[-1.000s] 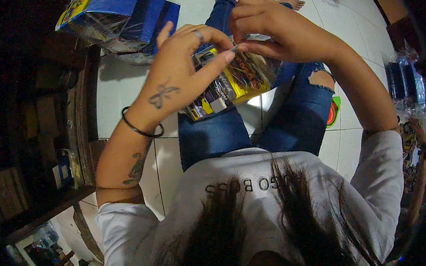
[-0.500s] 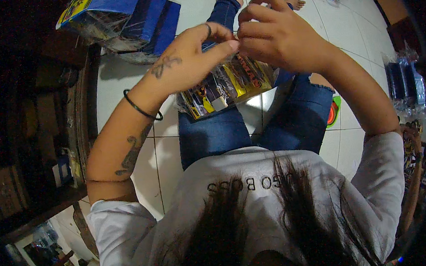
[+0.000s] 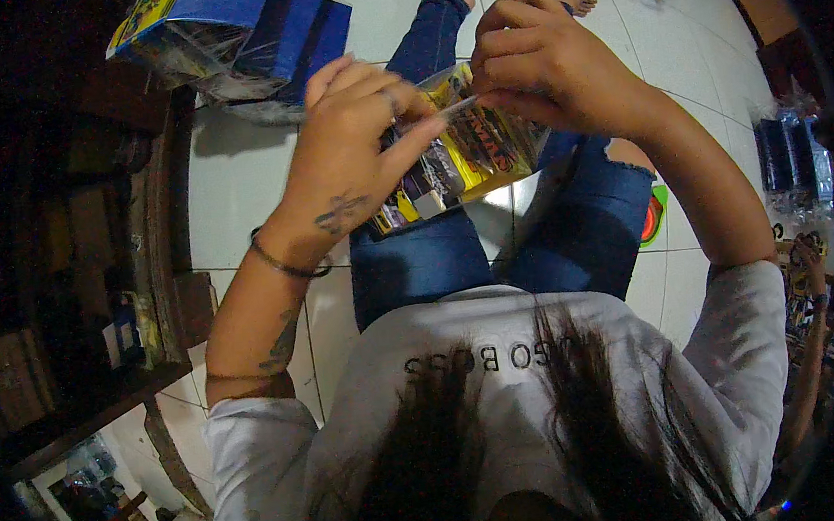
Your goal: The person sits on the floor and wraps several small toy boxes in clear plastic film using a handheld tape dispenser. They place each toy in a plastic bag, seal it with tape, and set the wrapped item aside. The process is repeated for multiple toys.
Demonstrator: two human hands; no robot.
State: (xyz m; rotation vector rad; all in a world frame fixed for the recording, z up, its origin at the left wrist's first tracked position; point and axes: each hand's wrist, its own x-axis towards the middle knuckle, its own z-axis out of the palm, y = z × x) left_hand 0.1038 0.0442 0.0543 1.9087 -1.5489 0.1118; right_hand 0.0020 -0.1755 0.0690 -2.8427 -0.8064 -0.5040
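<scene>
Across my thighs lies a flat package [image 3: 469, 173], yellow, black and purple, in clear glossy wrap. Above it, a thin pale strip [image 3: 461, 107] stretches between my two hands; its material is hard to tell. My left hand [image 3: 362, 118] pinches one end between thumb and fingers, with the other fingers raised and curled. At the opposite end, my right hand [image 3: 553, 64] grips the strip with bent fingers. Both hands hover over the package's far edge and hide part of it.
Blue boxes [image 3: 253, 38] in clear plastic stand at the far left. A green and orange object [image 3: 654, 217] lies by my right thigh. Wrapped blue packs [image 3: 796, 162] stand at the right, near another person's arm [image 3: 812, 327]. Dark wooden shelving [image 3: 155, 232] runs along the left.
My hands have drawn apart; the left moved left and nearer to me. The pale strip now shows between them, and more of the package is uncovered.
</scene>
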